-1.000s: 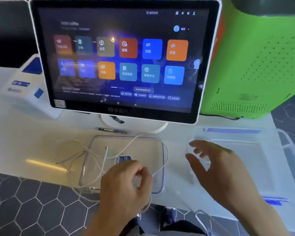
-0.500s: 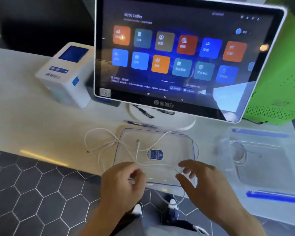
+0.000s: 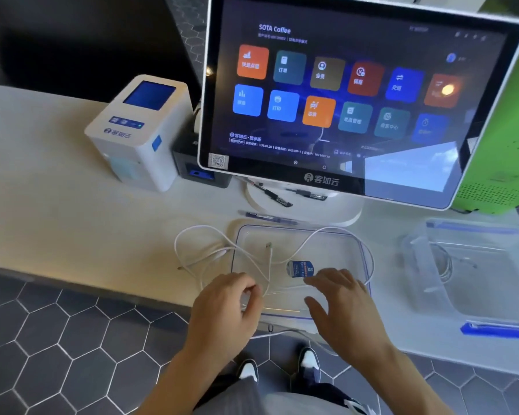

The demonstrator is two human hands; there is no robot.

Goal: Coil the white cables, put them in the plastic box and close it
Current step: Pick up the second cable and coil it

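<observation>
A loose white cable (image 3: 210, 250) sprawls in loops over the counter and across the clear box lid (image 3: 339, 244), which lies flat with a blue sticker on it. My left hand (image 3: 228, 307) pinches the cable at the lid's near left corner. My right hand (image 3: 342, 307) hovers over the lid's near right part, fingers spread, holding nothing. The clear plastic box (image 3: 426, 283) stands to the right with one coiled white cable (image 3: 445, 266) inside.
A large touchscreen terminal (image 3: 342, 94) on a white stand rises just behind the lid. A white printer (image 3: 138, 133) sits to the left, a green machine (image 3: 510, 145) at the right. Pens (image 3: 267, 218) lie by the stand. The counter edge runs under my hands.
My right hand has come from over the box at the right to the lid, beside my left hand. The view has shifted left. My left hand still pinches the cable.
</observation>
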